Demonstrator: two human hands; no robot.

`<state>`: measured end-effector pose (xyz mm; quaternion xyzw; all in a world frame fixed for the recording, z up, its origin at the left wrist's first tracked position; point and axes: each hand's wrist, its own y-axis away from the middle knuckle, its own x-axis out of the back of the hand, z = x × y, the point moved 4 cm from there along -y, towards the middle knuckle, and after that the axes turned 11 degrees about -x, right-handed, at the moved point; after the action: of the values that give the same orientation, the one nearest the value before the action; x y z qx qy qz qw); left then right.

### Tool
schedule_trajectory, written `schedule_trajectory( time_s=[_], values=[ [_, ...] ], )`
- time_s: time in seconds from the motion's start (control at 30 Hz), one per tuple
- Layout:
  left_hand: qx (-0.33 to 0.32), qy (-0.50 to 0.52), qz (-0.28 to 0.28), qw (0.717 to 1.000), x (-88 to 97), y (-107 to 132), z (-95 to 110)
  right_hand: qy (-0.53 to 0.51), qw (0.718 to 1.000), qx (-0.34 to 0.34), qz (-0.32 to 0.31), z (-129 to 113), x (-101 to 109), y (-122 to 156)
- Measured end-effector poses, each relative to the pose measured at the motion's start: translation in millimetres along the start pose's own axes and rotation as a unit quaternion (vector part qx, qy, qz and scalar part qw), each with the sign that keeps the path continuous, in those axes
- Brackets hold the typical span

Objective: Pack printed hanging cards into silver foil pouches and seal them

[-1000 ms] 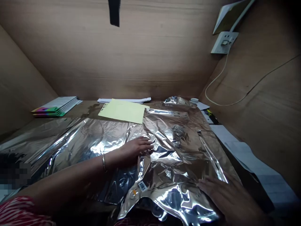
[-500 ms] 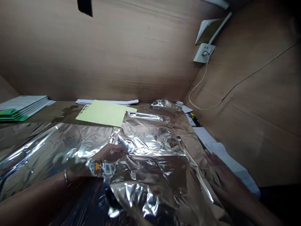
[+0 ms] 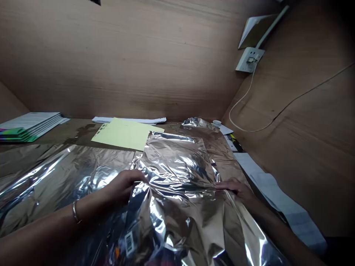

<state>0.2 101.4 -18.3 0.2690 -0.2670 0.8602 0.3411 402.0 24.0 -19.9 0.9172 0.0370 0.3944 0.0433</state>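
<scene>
A shiny silver foil sheet lies in front of me, wrinkled, its near part sloping down toward my body. My left hand, with a metal bangle at the wrist, pinches its left edge. On the opposite edge my right hand pinches the foil between thumb and fingers. Creases run across the sheet between the two grips. A small white barcode label shows near the bottom, below my left hand. More foil spreads over the table to the left.
A yellow sheet and white papers lie at the back. Stacked booklets sit at far left. A yellow-and-black tool and a long paper strip line the right wall. A cable hangs from a socket.
My right hand has moved left from beside the foil and now grips its right edge. The foil between the hands has creased and its near part has shifted. The view has tilted slightly.
</scene>
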Motion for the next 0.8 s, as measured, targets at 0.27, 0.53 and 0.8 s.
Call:
schedule_trajectory(
  time_s=[0.27, 0.53, 0.8],
  values=[
    [0.309, -0.024, 0.055, 0.949, 6.8, -34, -33, -0.089, 0.977, -0.191, 0.031, 6, -5, -41],
    [0.256, 0.018, 0.065, 0.964, -1.5, -26, -23, -0.13, 0.964, -0.228, 0.042, 9, -12, -42],
    [0.287, 0.101, 0.064, 0.95, 5.1, -29, -25, -0.085, 0.973, -0.207, 0.065, 10, -12, -56]
  ],
)
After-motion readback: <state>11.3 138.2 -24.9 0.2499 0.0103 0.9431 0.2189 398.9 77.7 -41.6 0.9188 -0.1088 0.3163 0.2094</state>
